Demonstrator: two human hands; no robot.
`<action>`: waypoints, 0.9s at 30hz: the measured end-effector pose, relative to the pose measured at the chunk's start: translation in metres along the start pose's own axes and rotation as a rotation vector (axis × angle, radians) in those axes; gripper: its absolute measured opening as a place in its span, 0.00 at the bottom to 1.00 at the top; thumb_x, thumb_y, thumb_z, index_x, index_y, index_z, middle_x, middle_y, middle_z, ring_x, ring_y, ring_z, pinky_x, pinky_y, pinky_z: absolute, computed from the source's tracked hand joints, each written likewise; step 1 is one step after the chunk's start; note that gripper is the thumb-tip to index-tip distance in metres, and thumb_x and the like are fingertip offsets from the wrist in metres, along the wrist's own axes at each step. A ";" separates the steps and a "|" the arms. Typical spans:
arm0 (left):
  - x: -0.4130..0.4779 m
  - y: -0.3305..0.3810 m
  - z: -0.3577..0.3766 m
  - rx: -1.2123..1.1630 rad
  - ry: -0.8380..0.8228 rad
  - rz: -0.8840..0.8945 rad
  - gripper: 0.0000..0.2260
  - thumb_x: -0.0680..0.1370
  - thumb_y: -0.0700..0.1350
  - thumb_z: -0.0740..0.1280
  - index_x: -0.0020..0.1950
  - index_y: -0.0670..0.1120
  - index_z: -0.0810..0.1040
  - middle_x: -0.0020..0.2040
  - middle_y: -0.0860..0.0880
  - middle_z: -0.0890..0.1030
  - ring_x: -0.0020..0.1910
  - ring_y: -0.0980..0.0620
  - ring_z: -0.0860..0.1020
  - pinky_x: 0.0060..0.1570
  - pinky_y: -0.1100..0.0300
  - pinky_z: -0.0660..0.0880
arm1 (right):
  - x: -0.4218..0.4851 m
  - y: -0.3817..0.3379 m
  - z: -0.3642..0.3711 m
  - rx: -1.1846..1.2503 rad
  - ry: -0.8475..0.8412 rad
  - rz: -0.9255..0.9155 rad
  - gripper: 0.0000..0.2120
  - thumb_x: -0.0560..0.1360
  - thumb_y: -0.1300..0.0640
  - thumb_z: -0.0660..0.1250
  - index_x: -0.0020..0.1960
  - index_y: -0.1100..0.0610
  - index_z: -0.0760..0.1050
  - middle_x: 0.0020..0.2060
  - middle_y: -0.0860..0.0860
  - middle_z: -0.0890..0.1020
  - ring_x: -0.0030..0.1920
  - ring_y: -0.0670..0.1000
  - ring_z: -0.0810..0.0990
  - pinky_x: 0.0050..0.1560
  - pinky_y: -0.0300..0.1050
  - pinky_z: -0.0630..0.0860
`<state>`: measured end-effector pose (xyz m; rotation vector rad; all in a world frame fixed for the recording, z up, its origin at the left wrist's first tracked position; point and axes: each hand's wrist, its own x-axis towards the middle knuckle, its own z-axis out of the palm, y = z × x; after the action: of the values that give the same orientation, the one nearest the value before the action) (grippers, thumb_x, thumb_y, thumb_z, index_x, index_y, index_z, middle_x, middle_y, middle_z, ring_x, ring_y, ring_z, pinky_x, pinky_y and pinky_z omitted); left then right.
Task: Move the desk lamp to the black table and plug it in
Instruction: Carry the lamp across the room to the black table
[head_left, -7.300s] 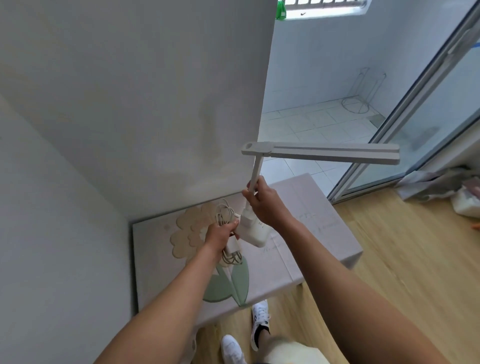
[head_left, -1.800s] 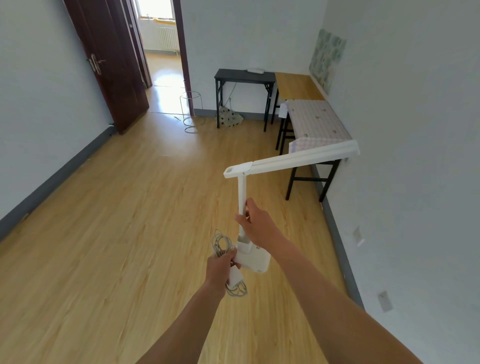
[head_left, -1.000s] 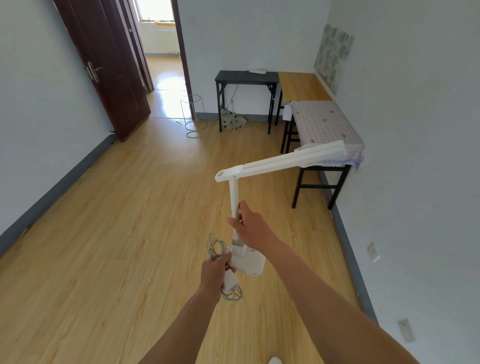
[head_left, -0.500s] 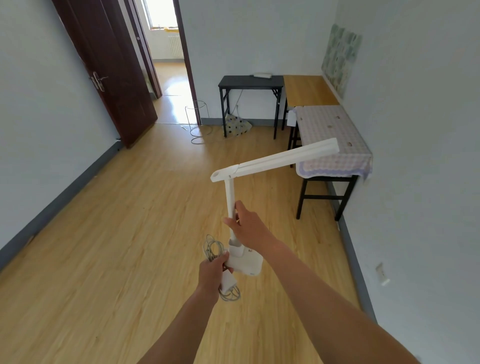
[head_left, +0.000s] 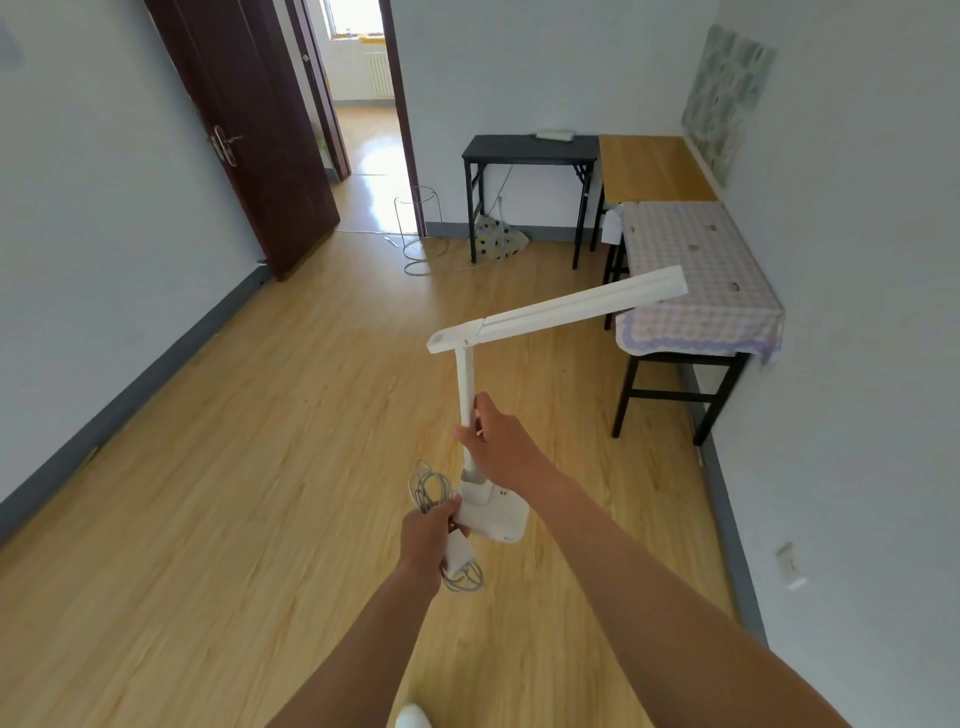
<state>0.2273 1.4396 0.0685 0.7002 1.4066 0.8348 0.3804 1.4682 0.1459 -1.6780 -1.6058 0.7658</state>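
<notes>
I carry a white desk lamp (head_left: 558, 312) upright in the air over the wooden floor. My right hand (head_left: 501, 447) grips its thin vertical stem just above the base. My left hand (head_left: 428, 527) holds the coiled white cable with its plug adapter (head_left: 457, 558) beside the lamp's base. The black table (head_left: 530, 148) stands against the far wall ahead, right of the doorway, with a small white object on its top. A cord hangs behind the table down to the floor.
A wood-topped table (head_left: 652, 169) and a table with a checked cloth (head_left: 698, 270) line the right wall. A dark door (head_left: 260, 130) stands open at the left. A wire stand (head_left: 415, 228) and a spotted bag (head_left: 496, 236) sit near the black table. Wall sockets (head_left: 789, 566) are low on the right.
I have walked forward through the room; the tables and door look nearer. Both hands keep the same hold on the lamp and cable.
</notes>
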 end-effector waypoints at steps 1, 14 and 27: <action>0.003 0.002 0.000 0.002 -0.001 -0.002 0.10 0.78 0.42 0.73 0.44 0.35 0.80 0.32 0.41 0.79 0.27 0.47 0.76 0.27 0.58 0.73 | 0.004 0.000 0.001 -0.002 -0.002 -0.001 0.11 0.82 0.46 0.62 0.52 0.52 0.63 0.40 0.55 0.80 0.38 0.56 0.82 0.34 0.48 0.79; 0.078 0.047 0.004 0.038 -0.092 -0.021 0.13 0.78 0.45 0.73 0.39 0.37 0.80 0.30 0.42 0.80 0.25 0.49 0.76 0.28 0.59 0.72 | 0.085 -0.001 0.010 -0.072 0.055 0.013 0.13 0.82 0.44 0.63 0.53 0.52 0.64 0.38 0.56 0.81 0.32 0.53 0.80 0.31 0.48 0.78; 0.169 0.109 -0.024 0.008 -0.116 -0.026 0.09 0.77 0.44 0.74 0.44 0.38 0.83 0.33 0.42 0.82 0.29 0.47 0.80 0.31 0.56 0.76 | 0.180 -0.029 0.044 -0.069 0.096 0.060 0.13 0.81 0.43 0.63 0.54 0.50 0.64 0.41 0.54 0.82 0.37 0.54 0.83 0.38 0.55 0.82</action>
<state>0.1907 1.6388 0.0648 0.7238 1.3127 0.7569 0.3398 1.6508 0.1504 -1.7918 -1.5374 0.6557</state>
